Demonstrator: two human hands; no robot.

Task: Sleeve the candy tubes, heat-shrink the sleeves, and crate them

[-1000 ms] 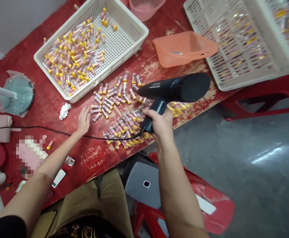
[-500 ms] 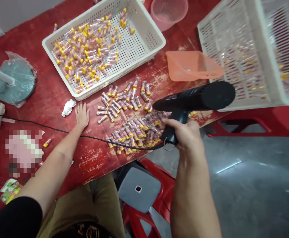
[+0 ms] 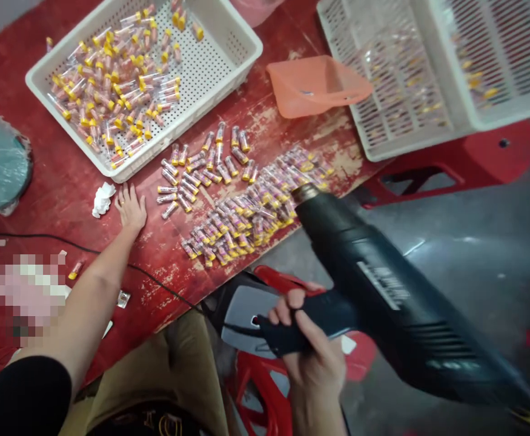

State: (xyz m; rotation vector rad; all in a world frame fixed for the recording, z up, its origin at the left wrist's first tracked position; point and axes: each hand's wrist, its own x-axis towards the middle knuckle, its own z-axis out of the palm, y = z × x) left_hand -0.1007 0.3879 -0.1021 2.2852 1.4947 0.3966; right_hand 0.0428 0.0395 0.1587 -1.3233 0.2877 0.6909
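My right hand (image 3: 314, 348) is wrapped around the handle of a black heat gun (image 3: 383, 290), held over the table's front edge. Its metal nozzle points up and left, close to a dense pile of small clear tubes with yellow caps (image 3: 246, 215). Flat on the red table (image 3: 155, 242), my left hand (image 3: 131, 209) has its fingers spread and holds nothing. A crumpled white tissue (image 3: 103, 200) lies just left of it. More tubes (image 3: 196, 175) are scattered loosely to its right. Behind them, a white perforated tray (image 3: 210, 57) holds many yellow-capped tubes.
An orange scoop (image 3: 310, 91) lies behind the pile. To the right stands a white slatted crate (image 3: 476, 118) with tubes inside, above a red stool (image 3: 492, 151). The black cord (image 3: 155, 280) crosses the table under my left arm. A grey-topped stool (image 3: 241, 309) stands below.
My right hand has drawn the heat gun back and down off the pile, turning its nozzle up and left. The view has shifted right; my left hand stays flat on the table.
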